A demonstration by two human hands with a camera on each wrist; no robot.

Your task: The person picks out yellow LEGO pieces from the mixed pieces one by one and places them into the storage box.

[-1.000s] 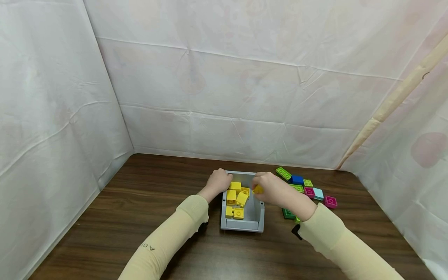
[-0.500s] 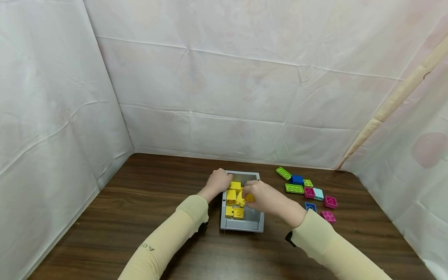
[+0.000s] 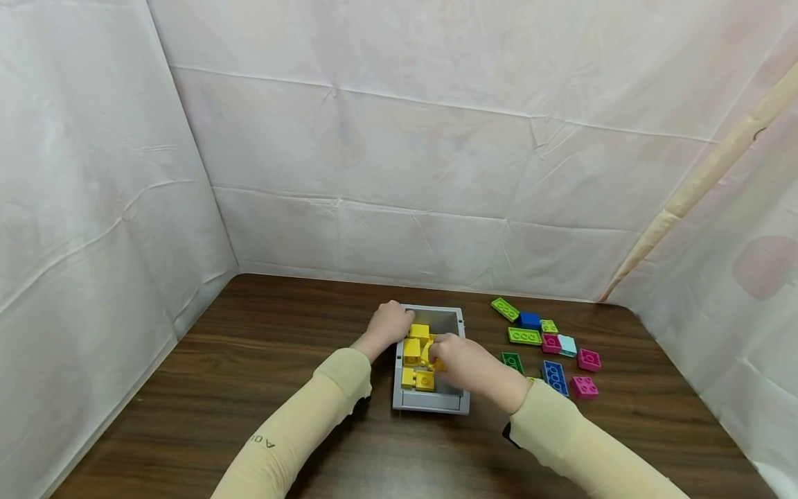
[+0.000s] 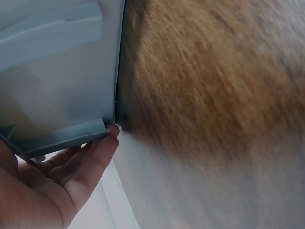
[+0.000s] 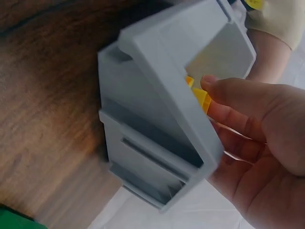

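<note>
A grey plastic bin (image 3: pixel 430 400) stands on the brown table with several yellow building bricks (image 3: pixel 411 351) inside, mostly along its left. At the bin's far left corner my left hand (image 3: pixel 389 322) grips the wall; in the left wrist view its fingers (image 4: pixel 93 167) lie against the outside of the bin. My right hand (image 3: pixel 458 357) reaches over the right wall into the bin. In the right wrist view a yellow brick (image 5: pixel 202 98) is pinched between its thumb and fingers, partly hidden by the bin wall.
Right of the bin lie several loose bricks: lime (image 3: pixel 525 336), blue (image 3: pixel 554 378), pink (image 3: pixel 584 387), light blue (image 3: pixel 566 346) and dark green (image 3: pixel 512 361). A white cloth (image 3: pixel 374 173) hangs behind the table and at both sides.
My right hand has moved left and down, from the bin's right wall to the yellow bricks, uncovering loose bricks on the table. My left hand stays at the corner.
</note>
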